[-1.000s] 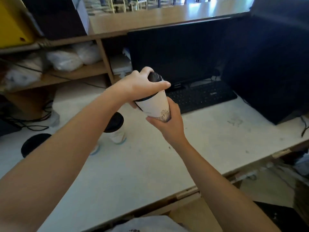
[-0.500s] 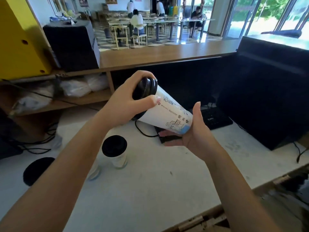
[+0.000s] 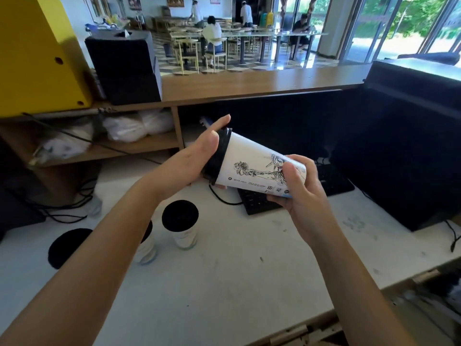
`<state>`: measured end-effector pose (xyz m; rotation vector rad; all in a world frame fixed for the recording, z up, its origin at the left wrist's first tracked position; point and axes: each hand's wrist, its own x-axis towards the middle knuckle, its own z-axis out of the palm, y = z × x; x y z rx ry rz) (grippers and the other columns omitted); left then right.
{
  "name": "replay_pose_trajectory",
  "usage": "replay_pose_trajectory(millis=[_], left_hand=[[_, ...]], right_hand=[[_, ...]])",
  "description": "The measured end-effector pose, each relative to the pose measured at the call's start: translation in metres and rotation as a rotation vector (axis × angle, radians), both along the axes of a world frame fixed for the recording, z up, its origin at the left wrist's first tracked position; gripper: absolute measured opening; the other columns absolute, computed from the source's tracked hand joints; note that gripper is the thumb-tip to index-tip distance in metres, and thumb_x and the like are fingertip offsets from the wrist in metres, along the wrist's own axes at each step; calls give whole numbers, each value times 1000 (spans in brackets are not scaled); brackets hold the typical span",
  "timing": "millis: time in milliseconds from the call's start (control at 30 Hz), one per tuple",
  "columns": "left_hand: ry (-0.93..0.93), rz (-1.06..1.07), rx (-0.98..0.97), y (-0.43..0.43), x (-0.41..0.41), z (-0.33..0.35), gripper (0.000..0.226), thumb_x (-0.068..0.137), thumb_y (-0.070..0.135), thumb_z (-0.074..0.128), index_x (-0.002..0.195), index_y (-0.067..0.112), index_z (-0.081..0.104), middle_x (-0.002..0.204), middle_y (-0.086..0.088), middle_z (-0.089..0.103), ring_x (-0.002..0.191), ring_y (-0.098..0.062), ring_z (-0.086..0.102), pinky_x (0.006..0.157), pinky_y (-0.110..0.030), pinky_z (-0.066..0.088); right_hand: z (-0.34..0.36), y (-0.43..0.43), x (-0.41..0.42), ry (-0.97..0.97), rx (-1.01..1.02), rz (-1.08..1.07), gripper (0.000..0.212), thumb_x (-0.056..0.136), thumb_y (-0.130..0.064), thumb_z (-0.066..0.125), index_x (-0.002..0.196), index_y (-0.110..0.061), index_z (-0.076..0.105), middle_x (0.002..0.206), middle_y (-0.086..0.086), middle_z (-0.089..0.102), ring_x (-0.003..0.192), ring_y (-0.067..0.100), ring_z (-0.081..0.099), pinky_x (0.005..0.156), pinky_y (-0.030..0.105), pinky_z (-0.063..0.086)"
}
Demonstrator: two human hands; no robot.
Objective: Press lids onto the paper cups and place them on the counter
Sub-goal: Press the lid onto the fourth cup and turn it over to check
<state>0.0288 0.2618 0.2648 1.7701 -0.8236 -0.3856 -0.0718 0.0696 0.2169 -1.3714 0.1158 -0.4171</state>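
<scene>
I'm gripping the cup [image 3: 259, 171] base w/ my right hand [image 3: 299, 196], tipped sideways above the keyboard [image 3: 259, 203]. My left hand [image 3: 199, 158], open-palmed, is pressing the lid [image 3: 220, 156]; I'm thinking: push squarely, checking all round the rim.

Paper cup [image 3: 252, 166] held nearly horizontal above the white counter [image 3: 224, 283], black lid [image 3: 219, 153] pointing left. Left hand [image 3: 199, 156] flat against the lid, fingers extended; right hand [image 3: 301, 193] wraps the cup base. Two lidded cups [image 3: 180, 224] stand upright below, a loose lid [image 3: 67, 247] to their left.
</scene>
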Motion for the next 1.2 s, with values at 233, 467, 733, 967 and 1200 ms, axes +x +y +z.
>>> replay_pose_trajectory(millis=[233,467,733,967,1200], left_hand=[[392,51,-29,-15,4,-7,63,68,71,56,123,45,44,122,-6,51,100,-30,62,64,-44,58],[84,153,-142,-29,-8,-24,39,86,33,62,119,39,41,113,9,45,95,-22,60,59,-38,58],[-378,154,-196,-34,-14,-47,60,77,39,68,127,34,36,127,7,41,117,-16,47,94,-38,50],[-284,-10,-193,-25,-8,-46,87,72,38,70,139,43,15,150,5,24,136,-10,33,101,-24,44],[513,-69,-283,-21,4,-45,100,56,75,66,143,43,26,140,3,49,116,-27,59,75,-49,56]], right_hand=[[4,-5,-4,-37,-285,-30,35,90,-20,59,121,-25,44,98,-12,62,91,1,64,78,25,56],[4,-25,-6,6,-208,68,41,92,-26,57,129,-33,42,106,-16,59,104,10,62,84,29,55],[18,-29,3,387,2,112,56,91,-60,36,119,-15,54,98,18,67,70,26,70,56,33,56],[12,-30,-2,126,-63,79,19,95,-37,47,109,-25,53,109,5,53,97,22,60,68,33,57],[15,-33,-6,38,-240,133,34,91,-21,55,121,-29,43,109,-10,56,101,9,64,77,28,58]])
